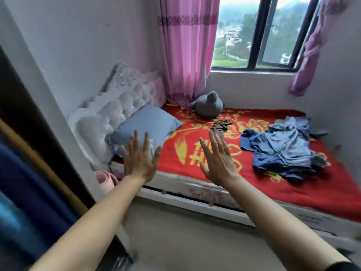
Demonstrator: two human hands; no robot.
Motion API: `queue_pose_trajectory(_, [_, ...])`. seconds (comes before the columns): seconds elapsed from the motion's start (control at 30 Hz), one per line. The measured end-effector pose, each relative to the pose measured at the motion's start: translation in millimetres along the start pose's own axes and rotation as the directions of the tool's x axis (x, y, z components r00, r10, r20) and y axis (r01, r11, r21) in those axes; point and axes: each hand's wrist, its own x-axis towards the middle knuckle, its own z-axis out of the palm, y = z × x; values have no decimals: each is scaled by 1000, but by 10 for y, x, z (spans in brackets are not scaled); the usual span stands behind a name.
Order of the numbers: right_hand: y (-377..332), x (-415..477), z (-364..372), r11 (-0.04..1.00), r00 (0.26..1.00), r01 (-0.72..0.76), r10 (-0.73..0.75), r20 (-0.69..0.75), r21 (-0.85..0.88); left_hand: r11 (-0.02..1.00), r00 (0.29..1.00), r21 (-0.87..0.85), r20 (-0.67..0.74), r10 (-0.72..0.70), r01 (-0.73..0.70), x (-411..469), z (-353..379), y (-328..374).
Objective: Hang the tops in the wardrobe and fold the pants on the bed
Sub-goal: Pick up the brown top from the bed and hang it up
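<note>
Head view: 2 bare forearms reaching from 6 o'clock toward the bed (195,200), both held in the air above its near edge.
left hand (139,160): just at 9 o'clock of frame centre, back toward the camera, fingers straight and spread, holding nothing.
right hand (216,162): at 3 o'clock of the left hand and apart from it, fingers straight and close together, thumb out, holding nothing.
denim heap (283,145): crumpled blue clothes on the red blanket (293,188), at 3 o'clock of the right hand, well apart from both hands; tops and pants not told apart.
brown garment (219,126): small dark bundle on the blanket at 12 o'clock of the right hand, partly hidden behind its fingertips.
wardrobe (25,94): dark opening at 9 o'clock of the frame, blurred navy and mustard hanging clothes (33,184) inside.
plush toy (208,105): grey, at 12 o'clock of the brown garment, just beside the hem of the pink curtain (185,45).
pillow (144,124): blue, at 12 o'clock of the left hand, leaning on the white tufted headboard (109,114).
window (263,32): at 1 o'clock, dark frame, green hillside outside.
</note>
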Motion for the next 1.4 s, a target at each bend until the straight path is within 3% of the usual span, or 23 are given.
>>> queue_pose_trajectory(0.17, [1230, -207, 234, 981, 976, -188, 193, 104, -51, 985, 963, 59, 229, 145, -162, 329, 745, 1054])
queue_pose_trajectory(0.3, [1820, -70, 502, 962, 949, -258, 269, 165, -83, 976, 931, 43, 313, 188, -211, 734, 1131, 1483])
queue_pose_trajectory(0.57, [2311, 773, 1364, 945, 895, -305, 326, 304, -117, 972, 884, 15, 420, 206, -234, 2005, 2100, 1712])
queue_pose_trajectory(0.87, [2933, 2068, 2172, 879, 765, -420, 476, 433, -224, 945, 828, 9, 485, 281, -326, 3662, 3049, 1741])
queue_pose_trajectory(1.17, [3415, 2558, 3002, 860, 700, -476, 498, 511, -186, 903, 734, 63, 607, 303, -425, 4276, 4027, 2080])
queue_pose_trajectory(1.4, [4017, 3008, 3939, 891, 636, -444, 388, 667, -96, 894, 678, 92, 686, 263, -439, 4540, 4812, 2280])
